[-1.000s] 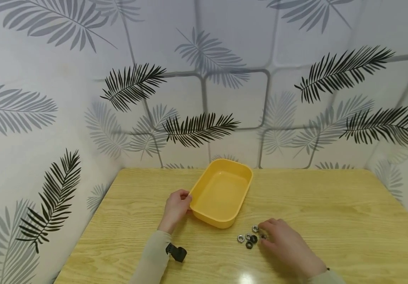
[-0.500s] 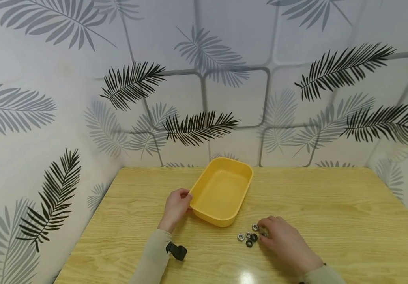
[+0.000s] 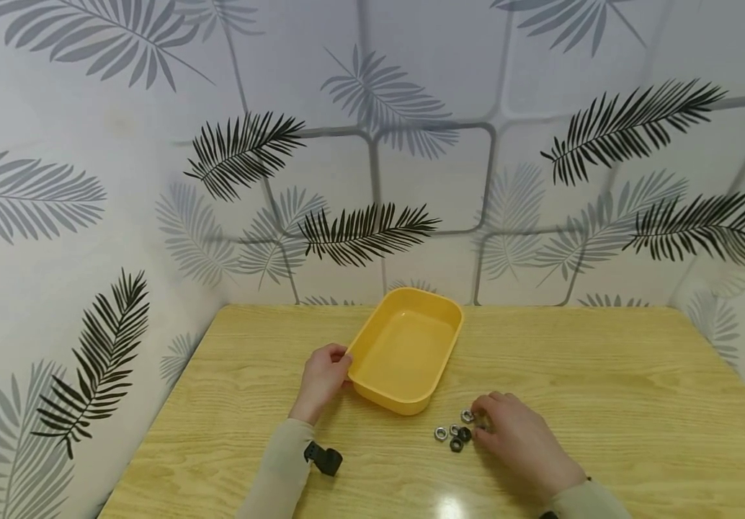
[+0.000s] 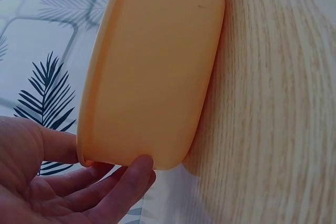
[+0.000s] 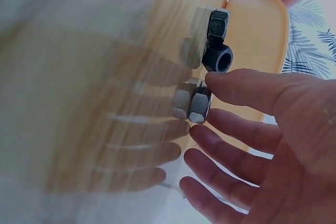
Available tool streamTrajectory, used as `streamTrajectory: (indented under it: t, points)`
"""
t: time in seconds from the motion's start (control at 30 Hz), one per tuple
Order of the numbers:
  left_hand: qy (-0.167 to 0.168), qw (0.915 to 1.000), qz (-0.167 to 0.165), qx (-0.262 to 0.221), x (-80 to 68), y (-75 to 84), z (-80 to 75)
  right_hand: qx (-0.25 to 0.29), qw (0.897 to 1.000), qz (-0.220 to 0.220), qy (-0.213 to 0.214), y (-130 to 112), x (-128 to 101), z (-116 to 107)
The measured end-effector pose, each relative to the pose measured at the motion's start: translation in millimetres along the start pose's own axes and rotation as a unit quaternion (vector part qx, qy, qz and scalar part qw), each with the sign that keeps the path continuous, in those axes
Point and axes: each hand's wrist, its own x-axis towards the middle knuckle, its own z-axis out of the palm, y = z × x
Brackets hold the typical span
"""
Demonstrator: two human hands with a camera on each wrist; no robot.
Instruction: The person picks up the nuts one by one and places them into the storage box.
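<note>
Here, a person's right hand (image 3: 518, 435) hangs at loose nuts (image 3: 465, 435) on the bench (image 3: 606, 375), in front of the bin (image 3: 408, 353) and well short of the back edge, its fingers slightly parted; whether they pinch a nut cannot be told. The left hand (image 3: 323, 375) grips the bin's rim. Apparently metal, the nuts should prove hard, slick and weighty for their size, best taken by opposite flats; open room runs to the bench's right edge.

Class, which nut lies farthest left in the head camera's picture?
The silver nut at the cluster's left end. The black nuts and the other silver nuts all lie to its right, nearer the right hand.
</note>
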Motion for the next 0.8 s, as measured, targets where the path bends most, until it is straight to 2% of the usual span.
streamTrajectory:
  t: [0.13, 0.47, 0.8]
  points:
    - [-0.001, 1.0, 0.003, -0.001, -0.8, -0.4, -0.1, -0.006, 1.0, 0.007, 0.0, 1, -2, -1]
    - [0.0, 1.0, 0.006, -0.002, 1.7, 0.0, -0.9, -0.014, 1.0, -0.017, 0.012, 7, -7, -3]
    - [-0.01, 0.9995, 0.005, -0.029, 1.2, -3.7, -2.1, -0.026, 1.0, -0.011, 0.008, 10, -11, -3]
